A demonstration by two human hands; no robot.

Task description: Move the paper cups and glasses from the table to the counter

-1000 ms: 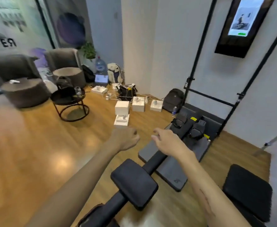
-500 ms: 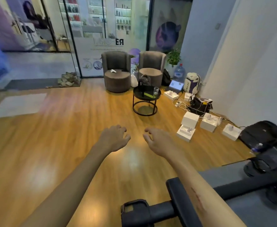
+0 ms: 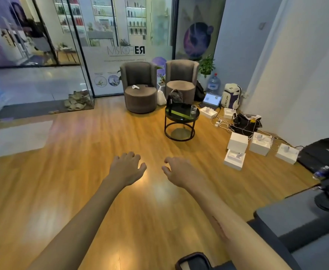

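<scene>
Head view: glass [image 3: 193, 109] upright on round table [image 3: 176, 117]; left hand [image 3: 127, 168], right hand [image 3: 179, 172] loosely open, empty.

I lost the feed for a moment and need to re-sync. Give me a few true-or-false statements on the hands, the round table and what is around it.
1. Both hands are empty. True: the left hand and the right hand hang open over the wooden floor, holding nothing.
2. A clear drinking glass stands on the round black side table. True.
3. The right hand touches the glass. False: the table is well ahead of both hands.
4. The glass lies on its side. False: it stands upright near the table's right edge.
5. White boxes sit on the floor to the right of the table. True.
</scene>
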